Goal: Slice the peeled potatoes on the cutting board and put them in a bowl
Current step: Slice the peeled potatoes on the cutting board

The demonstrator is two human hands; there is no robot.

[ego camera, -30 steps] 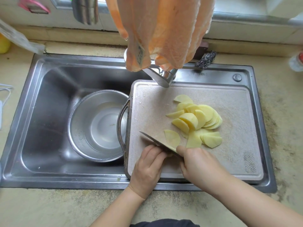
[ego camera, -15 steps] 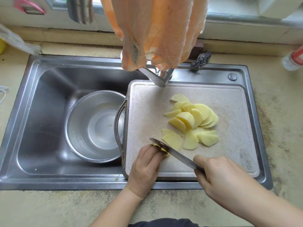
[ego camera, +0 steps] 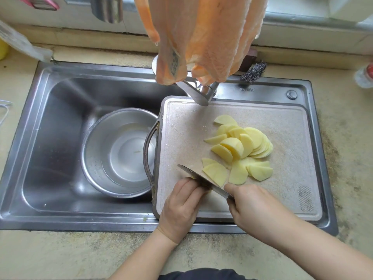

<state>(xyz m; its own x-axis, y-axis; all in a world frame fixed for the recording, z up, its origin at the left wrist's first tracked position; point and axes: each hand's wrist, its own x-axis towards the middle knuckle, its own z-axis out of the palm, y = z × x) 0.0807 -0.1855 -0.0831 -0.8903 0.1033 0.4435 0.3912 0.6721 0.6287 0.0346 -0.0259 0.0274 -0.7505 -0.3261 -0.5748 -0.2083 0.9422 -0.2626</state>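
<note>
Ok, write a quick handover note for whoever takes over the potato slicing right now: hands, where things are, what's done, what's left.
Left hand: fingers curled over the last potato piece at the near edge of the cutting board; the piece is mostly hidden.
Right hand: grips the knife, blade against the left fingers.
Potato slices: a heap mid-board, a few loose ones beside the blade.
Bowl: in the sink, left of the board, holding some water and no slices.
Done: most of the slicing.
Left: finish the held piece, then move all slices into the bowl.
</note>
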